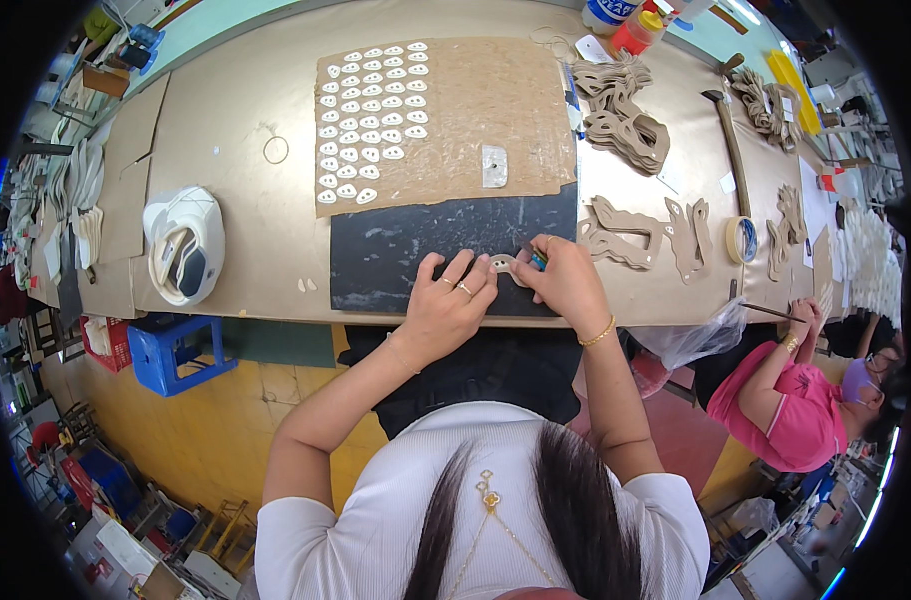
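Observation:
On the black mat (415, 240) at the table's front edge lies a small curved beige piece with dark holes (502, 264). My left hand (448, 308) presses on its left end, the fingers bent and close together, the thumb mostly hidden. My right hand (567, 285) meets its right end with thumb and fingers pinched. A slim blue-green pen-like tool (538, 261) shows between the right fingers; its tip is hidden. Just beyond the mat, a brown sheet (495, 100) carries rows of small white holed pieces (371, 105) and one grey square patch (494, 166).
At the left sits a white bundle (184, 245). Stacks of beige cut-outs (625, 135), loose cut-outs (620, 235), a hammer (727, 140) and a tape roll (741, 240) lie rightward. A blue stool (180, 355) stands below the left edge. A co-worker in pink (785, 400) works at the right.

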`<state>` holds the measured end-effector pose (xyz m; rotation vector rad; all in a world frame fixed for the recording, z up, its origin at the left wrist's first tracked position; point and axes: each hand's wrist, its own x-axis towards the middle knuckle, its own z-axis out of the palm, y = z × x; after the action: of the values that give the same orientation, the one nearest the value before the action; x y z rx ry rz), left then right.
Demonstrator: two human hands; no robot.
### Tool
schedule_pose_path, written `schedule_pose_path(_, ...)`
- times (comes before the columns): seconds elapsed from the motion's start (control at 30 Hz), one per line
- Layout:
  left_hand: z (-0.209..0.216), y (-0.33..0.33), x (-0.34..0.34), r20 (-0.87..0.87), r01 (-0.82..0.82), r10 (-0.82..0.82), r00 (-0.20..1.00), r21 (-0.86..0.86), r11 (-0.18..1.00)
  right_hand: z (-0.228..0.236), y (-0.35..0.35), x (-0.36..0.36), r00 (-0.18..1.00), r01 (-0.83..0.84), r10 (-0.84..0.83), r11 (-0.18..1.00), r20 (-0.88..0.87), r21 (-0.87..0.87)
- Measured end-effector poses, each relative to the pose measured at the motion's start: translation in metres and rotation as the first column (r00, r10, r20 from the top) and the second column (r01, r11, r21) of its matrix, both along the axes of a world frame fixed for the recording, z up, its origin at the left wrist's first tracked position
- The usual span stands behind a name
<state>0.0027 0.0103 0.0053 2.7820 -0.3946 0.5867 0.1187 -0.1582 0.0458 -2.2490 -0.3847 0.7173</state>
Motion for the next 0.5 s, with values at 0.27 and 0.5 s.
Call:
schedule_pose_path(0.27, -0.002, 0.000, -0.003, -0.016, 0.001, -0.001, 1.000, 0.008, 1.000, 0.016, 0.008, 0.006, 0.998, -0.010, 0.007, 0.998, -0.068, -0.055)
schedule_pose_path(0.5, -0.002, -0.002, -0.004, -0.046, 0.003, -0.003, 0.999, -0.001, 1.000, 0.006, 0.006, 0.007, 0.946, -0.139, 0.186, 0.973, 0.267, -0.186)
